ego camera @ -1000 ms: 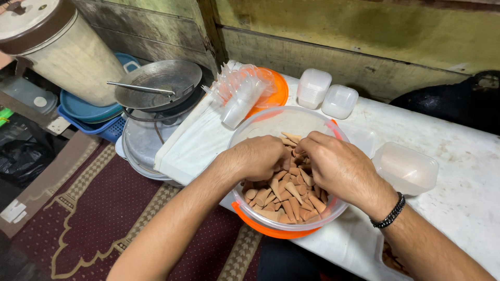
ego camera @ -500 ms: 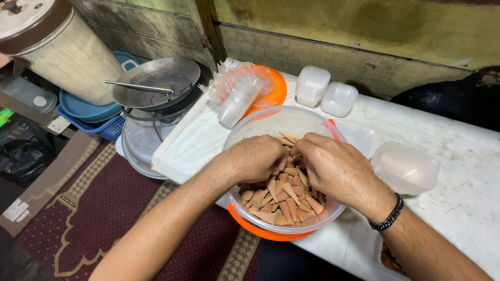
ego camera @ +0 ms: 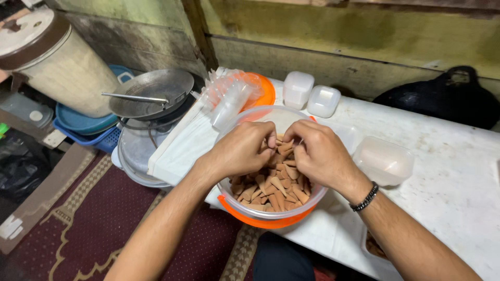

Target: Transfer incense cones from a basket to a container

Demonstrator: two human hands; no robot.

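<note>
Both hands are down in the tub (ego camera: 237,205), which sits at the table (ego camera: 458,182) edge within easy reach. The left hand (ego camera: 242,151) and right hand (ego camera: 317,153) curl closed, pinching brown cones (ego camera: 273,184) off the heap inside.

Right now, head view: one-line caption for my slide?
Both hands, left hand and right hand, reach into clear tub of brown cone-shaped pieces.

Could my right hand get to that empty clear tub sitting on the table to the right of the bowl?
Probably yes. The right hand is over the clear bowl of brown cone pieces, and the empty clear tub sits just beyond that wrist on the white table. Nothing lies between them.
</note>
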